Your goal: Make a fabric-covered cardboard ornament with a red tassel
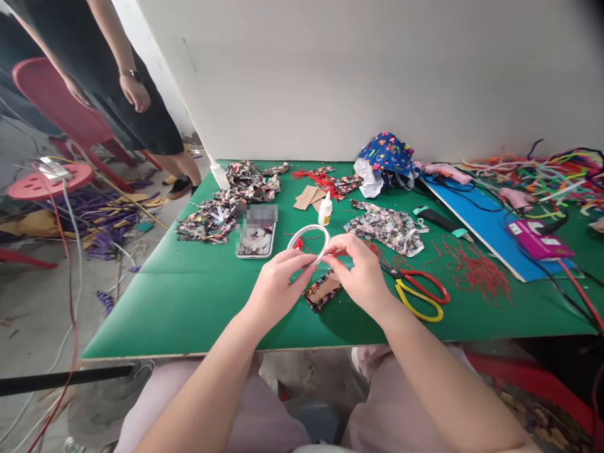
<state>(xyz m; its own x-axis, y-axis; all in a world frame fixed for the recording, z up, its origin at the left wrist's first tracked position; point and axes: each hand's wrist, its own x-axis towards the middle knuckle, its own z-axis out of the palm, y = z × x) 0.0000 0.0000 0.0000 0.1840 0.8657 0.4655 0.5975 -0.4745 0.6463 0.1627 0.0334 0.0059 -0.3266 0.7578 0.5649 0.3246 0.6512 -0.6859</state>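
Currently, white ring [307, 228] pinched at near side by left hand [278, 280] and right hand [359, 270], held above table [189, 302], glue bottle [325, 212] beyond; ring's visible part uncovered, cardboard piece [325, 290] already edged with cloth [312, 302].

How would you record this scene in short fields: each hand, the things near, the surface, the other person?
Left hand: pinches white ring
Right hand: pinches same ring
Beneath hands: patterned strip with brown face
Beyond ring: small white bottle, upright
Right of hands: scissors, red and yellow handles
Surface: green tabletop
Other person: standing at left
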